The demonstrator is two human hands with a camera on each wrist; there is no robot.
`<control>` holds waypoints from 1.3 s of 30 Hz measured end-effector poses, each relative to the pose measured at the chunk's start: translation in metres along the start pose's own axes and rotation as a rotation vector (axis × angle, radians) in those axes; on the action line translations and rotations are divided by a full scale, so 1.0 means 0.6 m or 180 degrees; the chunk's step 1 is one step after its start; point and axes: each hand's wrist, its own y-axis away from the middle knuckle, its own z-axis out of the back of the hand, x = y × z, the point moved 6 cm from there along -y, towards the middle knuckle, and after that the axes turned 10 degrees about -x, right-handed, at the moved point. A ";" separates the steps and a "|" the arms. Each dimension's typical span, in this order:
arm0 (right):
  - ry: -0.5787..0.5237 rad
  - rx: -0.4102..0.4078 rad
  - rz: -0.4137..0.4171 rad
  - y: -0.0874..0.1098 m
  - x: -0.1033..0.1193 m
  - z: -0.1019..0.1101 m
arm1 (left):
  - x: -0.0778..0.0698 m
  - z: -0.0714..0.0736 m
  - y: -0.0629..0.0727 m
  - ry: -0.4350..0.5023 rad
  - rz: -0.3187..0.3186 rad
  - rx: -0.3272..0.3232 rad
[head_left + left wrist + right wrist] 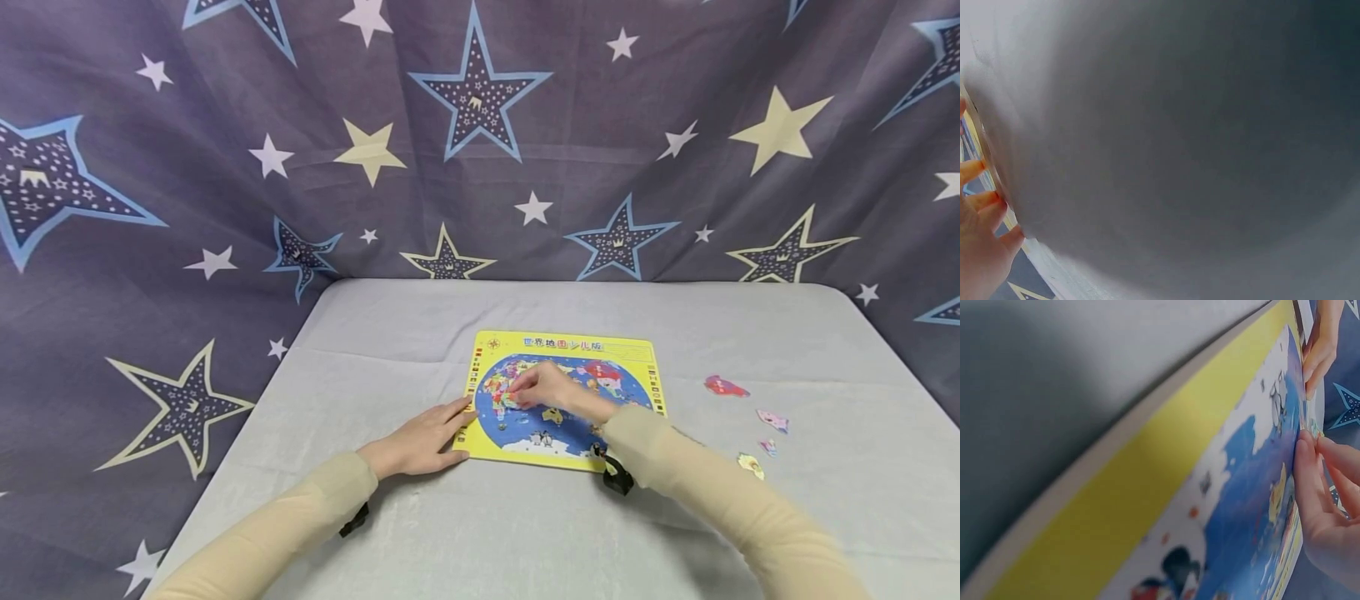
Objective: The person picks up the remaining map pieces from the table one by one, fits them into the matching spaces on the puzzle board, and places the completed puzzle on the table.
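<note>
A yellow-bordered world map puzzle board (555,462) with a blue oval map lies on the table. My left hand (422,439) rests flat at its left edge, with straight, spread fingertips on the yellow border. Over the left part of the map, my right hand (545,387) pinches a small colourful puzzle piece (513,400) between thumb and fingers, close to the board. Mostly covered by the fingertips, this piece shows little of its shape. In the right wrist view, the thumb and fingertips (1307,447) come together just above the map surface.
To the right of the board lie several loose puzzle pieces: a red one (726,386), a pink one (772,421), a smaller one (768,447) and a pale yellow one (751,466). A star-printed curtain (480,192) stands behind the grey-covered table (390,325).
</note>
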 end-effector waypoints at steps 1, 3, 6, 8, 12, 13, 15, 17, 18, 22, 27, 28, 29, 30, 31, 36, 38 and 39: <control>0.0013 -0.0005 0.0005 -0.001 0.001 -0.001 | 0.000 0.000 0.000 0.0004 -0.0005 -0.0003; 0.0042 -0.0013 0.0034 -0.002 0.003 -0.004 | 0.000 0.000 0.000 0.0010 -0.0006 -0.0008; 0.0069 -0.0046 0.0051 -0.003 0.006 -0.007 | 0.000 0.001 0.000 0.0019 -0.0007 -0.0007; 0.0073 -0.0065 0.0042 -0.004 0.009 -0.009 | -0.001 0.002 0.000 0.0018 -0.0005 -0.0008; 0.0107 -0.0159 -0.0010 -0.007 0.010 -0.012 | -0.001 0.003 0.000 0.0007 -0.0017 -0.0015; 0.0110 -0.0177 -0.0003 -0.008 0.010 -0.012 | -0.001 0.003 0.000 0.0001 -0.0020 -0.0016; 0.0111 -0.0210 0.0000 -0.009 0.010 -0.014 | -0.001 0.003 0.000 -0.0005 -0.0025 -0.0014; 0.0080 -0.0222 -0.0015 -0.010 0.008 -0.015 | -0.001 0.002 0.000 -0.0015 -0.0025 -0.0006; 0.0072 -0.0225 -0.0013 -0.010 0.008 -0.016 | -0.001 0.001 0.000 -0.0013 -0.0025 -0.0004; 0.0059 -0.0218 -0.0027 -0.010 0.007 -0.017 | 0.000 0.000 -0.001 -0.0016 -0.0024 -0.0001; 0.0119 -0.0217 0.0003 -0.009 0.009 -0.017 | 0.000 -0.001 0.000 -0.0034 -0.0039 -0.0007; 0.0127 -0.0221 -0.0001 -0.009 0.009 -0.017 | 0.000 -0.001 0.000 -0.0033 -0.0041 -0.0007; 0.0142 -0.0218 0.0017 -0.009 0.010 -0.017 | 0.000 -0.001 0.000 -0.0032 -0.0045 -0.0010; 0.0149 -0.0223 0.0007 -0.009 0.010 -0.016 | 0.000 -0.001 0.000 -0.0029 -0.0048 -0.0012; 0.0153 -0.0225 0.0000 -0.009 0.010 -0.016 | 0.000 -0.001 0.000 -0.0019 -0.0050 -0.0017; 0.0161 -0.0215 -0.0035 -0.010 0.010 -0.014 | 0.000 -0.001 -0.001 -0.0014 -0.0048 -0.0024; 0.0098 -0.0207 -0.0077 -0.010 0.010 -0.013 | 0.000 -0.002 -0.001 -0.0024 -0.0046 -0.0023; 0.0057 -0.0206 -0.0109 -0.010 0.009 -0.013 | 0.000 -0.002 -0.001 -0.0028 -0.0046 -0.0024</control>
